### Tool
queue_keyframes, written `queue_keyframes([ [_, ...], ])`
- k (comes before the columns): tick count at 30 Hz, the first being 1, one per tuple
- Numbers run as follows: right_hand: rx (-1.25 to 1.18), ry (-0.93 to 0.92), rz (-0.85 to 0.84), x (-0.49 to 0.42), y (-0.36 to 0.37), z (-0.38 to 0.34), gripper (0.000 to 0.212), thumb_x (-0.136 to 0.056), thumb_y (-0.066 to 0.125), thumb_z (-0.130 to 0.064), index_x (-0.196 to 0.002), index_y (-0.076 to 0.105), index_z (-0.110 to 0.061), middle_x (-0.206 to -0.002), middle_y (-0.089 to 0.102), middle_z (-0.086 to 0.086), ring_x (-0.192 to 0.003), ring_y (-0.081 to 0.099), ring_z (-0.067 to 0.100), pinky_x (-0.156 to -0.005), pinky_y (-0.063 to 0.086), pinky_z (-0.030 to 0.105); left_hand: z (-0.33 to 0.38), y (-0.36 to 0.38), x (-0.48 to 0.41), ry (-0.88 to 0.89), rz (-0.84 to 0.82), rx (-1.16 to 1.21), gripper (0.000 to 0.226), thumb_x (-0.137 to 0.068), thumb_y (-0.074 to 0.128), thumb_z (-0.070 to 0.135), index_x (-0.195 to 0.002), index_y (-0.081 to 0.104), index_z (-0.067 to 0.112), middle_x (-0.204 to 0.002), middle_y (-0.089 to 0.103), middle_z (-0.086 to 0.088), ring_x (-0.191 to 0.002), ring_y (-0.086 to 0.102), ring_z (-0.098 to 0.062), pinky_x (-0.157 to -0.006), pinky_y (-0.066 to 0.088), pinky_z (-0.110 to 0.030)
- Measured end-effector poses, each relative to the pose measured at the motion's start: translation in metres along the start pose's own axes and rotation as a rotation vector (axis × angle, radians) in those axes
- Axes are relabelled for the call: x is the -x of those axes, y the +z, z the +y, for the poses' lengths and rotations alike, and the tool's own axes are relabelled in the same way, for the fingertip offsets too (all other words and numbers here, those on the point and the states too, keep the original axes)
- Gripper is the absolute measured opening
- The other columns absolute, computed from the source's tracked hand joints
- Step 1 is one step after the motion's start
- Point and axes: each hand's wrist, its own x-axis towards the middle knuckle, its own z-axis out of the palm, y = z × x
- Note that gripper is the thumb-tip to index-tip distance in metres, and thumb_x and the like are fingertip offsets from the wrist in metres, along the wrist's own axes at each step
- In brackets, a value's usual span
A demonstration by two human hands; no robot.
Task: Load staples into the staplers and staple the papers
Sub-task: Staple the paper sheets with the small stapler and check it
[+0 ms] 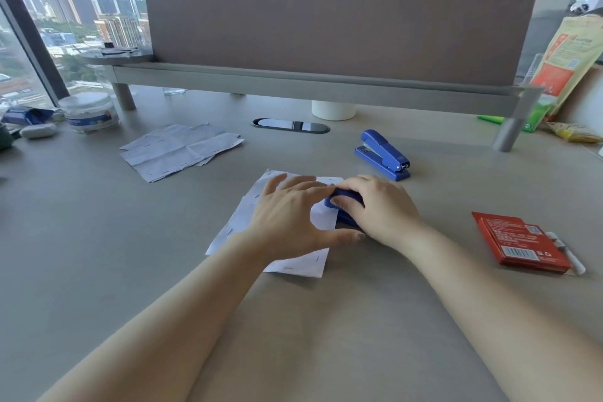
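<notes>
Grasped under curled right hand point(381, 209): smooth blue plastic stapler point(342, 197), mid-desk, at edge of thin creased white paper point(239, 219). At its nine o'clock, splayed left hand point(287, 215) flat, released, pressing the sheet.

One blue stapler point(342, 197) sits on the right edge of the white papers point(241, 219) in the middle. A second blue stapler point(383, 153) lies closed behind it. More stapled papers point(177, 150) lie back left

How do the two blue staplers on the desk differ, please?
The far stapler sits untouched on the desk; the near stapler is gripped by the right hand. The far stapler shows fully; the near stapler is mostly hidden, set at the paper edge. Both are blue.
</notes>
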Motion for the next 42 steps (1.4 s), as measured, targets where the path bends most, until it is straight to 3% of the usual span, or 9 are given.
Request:
queue_keyframes([
  [4, -0.018, -0.014, 0.078, 0.003, -0.001, -0.003, 0.029, -0.092, 0.049, -0.037, -0.114, 0.064, -0.025, -0.106, 0.068, 0.0, -0.1, 0.058, 0.023, -0.083, 0.045, 0.037, -0.004, 0.002, 0.008, -0.037, -0.143, 0.001, 0.102, -0.058, 0.033, 0.09, -0.145, 0.015, 0.04, -0.149, 0.03, 0.02, -0.141, 0.019, -0.008, -0.116, 0.013, -0.04],
  [10, 0.047, -0.065, 0.128, 0.011, 0.0, -0.001, 0.04, -0.089, 0.051, -0.04, -0.124, 0.058, -0.021, -0.11, 0.068, 0.002, -0.103, 0.059, 0.028, -0.085, 0.043, 0.039, 0.01, 0.0, 0.013, -0.108, -0.135, 0.043, 0.103, -0.066, 0.054, 0.076, -0.146, 0.001, 0.038, -0.15, 0.031, 0.015, -0.137, 0.03, -0.015, -0.113, 0.021, -0.038],
  [14, 0.009, -0.039, 0.127, 0.023, -0.004, 0.007, 0.054, -0.074, 0.051, -0.033, -0.127, 0.054, -0.021, -0.117, 0.064, 0.0, -0.109, 0.057, 0.026, -0.09, 0.044, 0.039, 0.02, -0.001, 0.014, -0.234, -0.172, 0.016, 0.099, -0.069, 0.059, 0.069, -0.145, 0.011, 0.028, -0.147, 0.035, 0.007, -0.134, 0.032, -0.021, -0.107, 0.026, -0.035],
  [19, -0.067, 0.043, 0.118, 0.034, -0.006, 0.018, 0.034, -0.079, 0.055, -0.017, -0.112, 0.052, -0.024, -0.112, 0.059, -0.006, -0.105, 0.051, 0.019, -0.085, 0.045, 0.034, 0.016, -0.004, 0.016, -0.333, -0.175, 0.053, 0.06, -0.08, 0.056, 0.043, -0.135, 0.038, 0.028, -0.142, 0.04, 0.006, -0.129, 0.036, -0.018, -0.1, 0.033, -0.03],
  [22, -0.076, 0.067, 0.144, 0.032, -0.002, 0.024, 0.033, -0.085, 0.056, -0.017, -0.117, 0.052, -0.024, -0.116, 0.06, -0.006, -0.108, 0.05, 0.02, -0.084, 0.045, 0.035, 0.012, -0.009, 0.017, -0.371, -0.152, 0.087, 0.038, -0.08, 0.053, 0.035, -0.117, 0.052, 0.027, -0.126, 0.049, 0.008, -0.107, 0.051, -0.018, -0.08, 0.047, -0.031],
  [25, -0.082, 0.138, 0.183, 0.026, -0.001, 0.031, 0.038, -0.088, 0.059, -0.019, -0.125, 0.053, -0.022, -0.123, 0.06, -0.002, -0.114, 0.05, 0.022, -0.088, 0.043, 0.033, 0.007, -0.01, 0.015, -0.355, -0.147, 0.008, 0.023, -0.083, 0.051, 0.028, -0.105, 0.058, 0.024, -0.112, 0.056, 0.006, -0.089, 0.056, -0.021, -0.067, 0.045, -0.029],
  [28, -0.072, 0.202, 0.24, 0.017, 0.002, 0.037, 0.04, -0.088, 0.059, -0.019, -0.128, 0.054, -0.021, -0.126, 0.058, 0.002, -0.117, 0.048, 0.026, -0.091, 0.042, 0.035, 0.0, -0.008, 0.012, -0.322, -0.101, -0.056, 0.018, -0.086, 0.048, 0.021, -0.099, 0.059, 0.021, -0.106, 0.06, 0.002, -0.088, 0.057, -0.024, -0.063, 0.039, -0.028],
  [32, -0.025, 0.261, 0.263, 0.001, 0.004, 0.046, 0.041, -0.09, 0.056, -0.02, -0.13, 0.051, -0.02, -0.129, 0.054, 0.005, -0.118, 0.046, 0.028, -0.092, 0.04, 0.035, -0.006, -0.006, 0.005, -0.325, -0.035, -0.124, 0.021, -0.088, 0.041, 0.011, -0.1, 0.058, 0.014, -0.104, 0.061, -0.004, -0.086, 0.058, -0.029, -0.066, 0.045, -0.034],
  [42, -0.01, 0.276, 0.284, -0.014, 0.007, 0.056, 0.045, -0.089, 0.058, -0.02, -0.133, 0.049, -0.018, -0.132, 0.053, 0.007, -0.121, 0.044, 0.029, -0.096, 0.037, 0.036, -0.014, 0.0, -0.003, -0.332, 0.162, -0.117, 0.018, -0.091, 0.033, 0.009, -0.099, 0.045, 0.019, -0.084, 0.063, -0.002, -0.074, 0.056, -0.03, -0.058, 0.036, -0.033],
])
